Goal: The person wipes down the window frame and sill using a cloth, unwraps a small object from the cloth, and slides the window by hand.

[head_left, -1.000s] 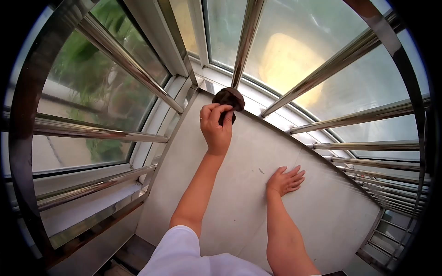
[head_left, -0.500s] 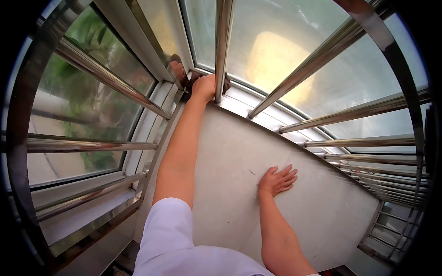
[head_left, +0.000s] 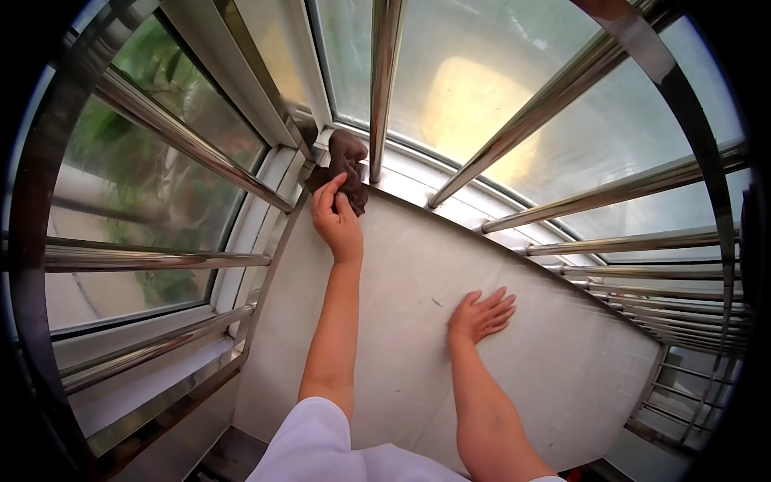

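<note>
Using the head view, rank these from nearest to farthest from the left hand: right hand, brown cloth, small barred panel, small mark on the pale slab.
1. Brown cloth: at the left hand's fingers, by the corner.
2. Small mark: on the slab, between the hands.
3. Right hand: right of the mark.
4. Small barred panel: far lower right.

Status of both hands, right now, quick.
Left hand: closed on the brown cloth, holding it in the corner by the bars.
Right hand: open, palm down on the pale surface, holding nothing.
</note>
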### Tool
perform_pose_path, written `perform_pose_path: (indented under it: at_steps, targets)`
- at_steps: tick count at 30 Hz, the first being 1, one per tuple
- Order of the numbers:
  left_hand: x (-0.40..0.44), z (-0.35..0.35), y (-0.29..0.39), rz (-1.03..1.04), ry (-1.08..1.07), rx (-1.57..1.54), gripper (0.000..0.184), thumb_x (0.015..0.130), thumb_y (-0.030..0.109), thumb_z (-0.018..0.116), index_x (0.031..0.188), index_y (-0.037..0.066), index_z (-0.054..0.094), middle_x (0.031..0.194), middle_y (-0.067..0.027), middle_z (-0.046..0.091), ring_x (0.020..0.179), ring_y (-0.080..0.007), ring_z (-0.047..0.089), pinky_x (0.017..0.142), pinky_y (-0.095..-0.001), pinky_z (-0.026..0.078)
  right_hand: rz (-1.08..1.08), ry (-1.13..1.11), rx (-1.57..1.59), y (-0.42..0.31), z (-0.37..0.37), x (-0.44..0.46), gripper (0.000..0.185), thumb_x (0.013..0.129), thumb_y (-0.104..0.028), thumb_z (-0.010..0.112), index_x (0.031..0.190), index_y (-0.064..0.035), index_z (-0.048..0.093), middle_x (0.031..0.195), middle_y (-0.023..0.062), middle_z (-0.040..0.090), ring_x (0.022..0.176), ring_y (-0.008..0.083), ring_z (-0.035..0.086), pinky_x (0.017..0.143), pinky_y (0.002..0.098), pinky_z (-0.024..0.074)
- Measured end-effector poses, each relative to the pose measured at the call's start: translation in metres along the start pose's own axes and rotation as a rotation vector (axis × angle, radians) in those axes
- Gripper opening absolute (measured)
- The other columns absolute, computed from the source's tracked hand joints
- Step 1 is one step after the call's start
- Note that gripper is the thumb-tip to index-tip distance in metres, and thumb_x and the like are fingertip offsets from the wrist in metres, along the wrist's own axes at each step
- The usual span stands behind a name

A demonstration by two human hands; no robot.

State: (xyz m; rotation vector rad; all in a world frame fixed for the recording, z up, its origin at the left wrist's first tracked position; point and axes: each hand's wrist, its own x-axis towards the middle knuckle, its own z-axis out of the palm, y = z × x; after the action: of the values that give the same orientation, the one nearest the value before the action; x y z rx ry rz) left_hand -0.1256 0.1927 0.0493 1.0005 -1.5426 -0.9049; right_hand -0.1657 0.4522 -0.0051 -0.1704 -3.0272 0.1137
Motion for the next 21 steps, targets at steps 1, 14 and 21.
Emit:
perform_pose_path:
  at_steps: [1, 14, 21]
  targets:
    - [-0.018, -0.016, 0.010, 0.019, -0.039, 0.050, 0.021, 0.086, -0.002, 0.051, 0.098, 0.000, 0.067, 0.096, -0.0072, 0.062, 0.090, -0.0171, 0.059, 0.082, -0.0265, 0.046, 0.009, -0.002, -0.003, 0.000, 0.001, 0.001, 0.061, 0.088, -0.032, 0.047, 0.141, -0.0065, 0.031, 0.151, 0.0167, 0.019, 0.139, 0.0382, 0.015, 0.112, 0.0524, 0.0132]
    - [0.025, 0.094, 0.047, 0.309, -0.868, 0.624, 0.013, 0.078, 0.003, 0.062, 0.089, 0.007, 0.068, 0.090, -0.0115, 0.065, 0.089, -0.0307, 0.062, 0.074, -0.0388, 0.050, 0.013, 0.004, 0.022, -0.001, -0.001, 0.001, 0.062, 0.087, -0.032, 0.047, 0.141, -0.0072, 0.031, 0.151, 0.0162, 0.019, 0.140, 0.0379, 0.014, 0.112, 0.0533, 0.0119]
    - [0.041, 0.140, 0.027, 0.175, -1.183, 1.024, 0.029, 0.067, 0.016, 0.079, 0.094, 0.008, 0.070, 0.096, -0.0112, 0.069, 0.091, -0.0269, 0.067, 0.070, -0.0363, 0.055, 0.004, 0.022, -0.005, 0.000, 0.002, 0.000, 0.060, 0.090, -0.034, 0.045, 0.142, -0.0089, 0.030, 0.151, 0.0156, 0.020, 0.139, 0.0372, 0.015, 0.111, 0.0531, 0.0126]
